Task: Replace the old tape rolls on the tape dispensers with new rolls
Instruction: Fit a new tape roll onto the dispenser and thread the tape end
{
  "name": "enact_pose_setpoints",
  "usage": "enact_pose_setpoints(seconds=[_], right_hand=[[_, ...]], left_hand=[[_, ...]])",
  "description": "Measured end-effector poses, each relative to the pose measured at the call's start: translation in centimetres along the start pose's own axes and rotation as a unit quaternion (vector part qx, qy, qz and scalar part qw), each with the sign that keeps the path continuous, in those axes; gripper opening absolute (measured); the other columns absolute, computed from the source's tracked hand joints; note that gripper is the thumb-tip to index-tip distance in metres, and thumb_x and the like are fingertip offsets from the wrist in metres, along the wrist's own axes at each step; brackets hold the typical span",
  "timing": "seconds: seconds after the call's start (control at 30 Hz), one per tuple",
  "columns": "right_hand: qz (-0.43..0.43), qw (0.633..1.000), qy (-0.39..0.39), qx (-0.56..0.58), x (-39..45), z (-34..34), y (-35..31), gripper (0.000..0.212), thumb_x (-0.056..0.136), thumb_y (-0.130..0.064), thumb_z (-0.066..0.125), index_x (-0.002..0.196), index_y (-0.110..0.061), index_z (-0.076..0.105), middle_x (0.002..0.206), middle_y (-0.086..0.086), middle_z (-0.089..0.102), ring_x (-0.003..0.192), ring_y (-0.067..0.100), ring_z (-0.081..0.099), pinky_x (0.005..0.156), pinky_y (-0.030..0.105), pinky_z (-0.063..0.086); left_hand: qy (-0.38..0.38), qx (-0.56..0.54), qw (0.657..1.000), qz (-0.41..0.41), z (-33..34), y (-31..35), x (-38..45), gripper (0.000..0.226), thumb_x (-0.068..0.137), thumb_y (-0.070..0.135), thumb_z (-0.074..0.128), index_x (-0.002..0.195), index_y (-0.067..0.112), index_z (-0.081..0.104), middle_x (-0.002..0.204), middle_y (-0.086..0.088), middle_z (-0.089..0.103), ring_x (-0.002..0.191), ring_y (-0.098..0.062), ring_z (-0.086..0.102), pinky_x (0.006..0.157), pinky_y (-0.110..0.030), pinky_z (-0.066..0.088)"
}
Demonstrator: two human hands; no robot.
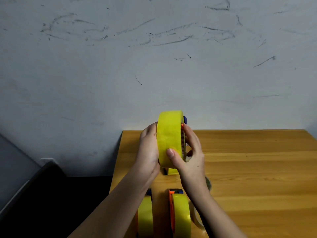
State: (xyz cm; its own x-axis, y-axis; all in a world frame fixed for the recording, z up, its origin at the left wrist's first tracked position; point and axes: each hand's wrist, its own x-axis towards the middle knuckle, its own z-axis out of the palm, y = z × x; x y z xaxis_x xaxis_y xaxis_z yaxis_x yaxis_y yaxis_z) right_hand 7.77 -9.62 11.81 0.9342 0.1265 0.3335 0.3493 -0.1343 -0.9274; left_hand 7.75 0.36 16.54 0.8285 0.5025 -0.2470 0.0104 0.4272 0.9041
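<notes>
Near the desk's (257, 160) back-left corner, we find the left hand (148, 152) cupping and the right hand (188, 157) pinching the new yellow roll (169, 134) against the dispenser (185, 119); we advise square, even seating.

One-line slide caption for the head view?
Both hands, left hand and right hand, grip a yellow tape roll above the wooden table.

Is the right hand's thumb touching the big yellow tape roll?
Touching. The head view shows the right hand with its thumb pressed flat against the yellow tape roll.
</notes>
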Motion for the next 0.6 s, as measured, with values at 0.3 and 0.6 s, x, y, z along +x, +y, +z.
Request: enact_pose_setpoints(seconds=[0.3, 0.6], right_hand=[[-0.013, 0.999, 0.018, 0.049, 0.2, -0.2, -0.3, 0.096, 0.054, -0.086, 0.063, 0.137, -0.047, 0.034, 0.137, -0.003, 0.041, 0.129, 0.012, 0.045, 0.101, 0.039, 0.046], [0.025, 0.99, -0.137, -0.033, 1.7, -1.5, 0.9, 0.128, 0.04, -0.09, 0.065, 0.149, -0.044, 0.016, 0.151, -0.014, 0.028, 0.14, 0.009, 0.029, 0.11, 0.049, 0.036]], left_hand=[[-0.041, 0.047, 0.998, 0.02, 0.5, 1.0, -0.3, 0.021, 0.097, 0.023, 0.048, 0.09, 0.011, 0.064, 0.069, -0.003, 0.064, 0.058, -0.014, 0.063, 0.052, -0.022, 0.051], [-0.013, 0.046, 0.999, 0.014, 0.2, 1.0, 0.5, 0.017, 0.094, 0.016, 0.054, 0.096, 0.005, 0.067, 0.084, -0.012, 0.068, 0.078, -0.027, 0.066, 0.066, -0.033, 0.056]])
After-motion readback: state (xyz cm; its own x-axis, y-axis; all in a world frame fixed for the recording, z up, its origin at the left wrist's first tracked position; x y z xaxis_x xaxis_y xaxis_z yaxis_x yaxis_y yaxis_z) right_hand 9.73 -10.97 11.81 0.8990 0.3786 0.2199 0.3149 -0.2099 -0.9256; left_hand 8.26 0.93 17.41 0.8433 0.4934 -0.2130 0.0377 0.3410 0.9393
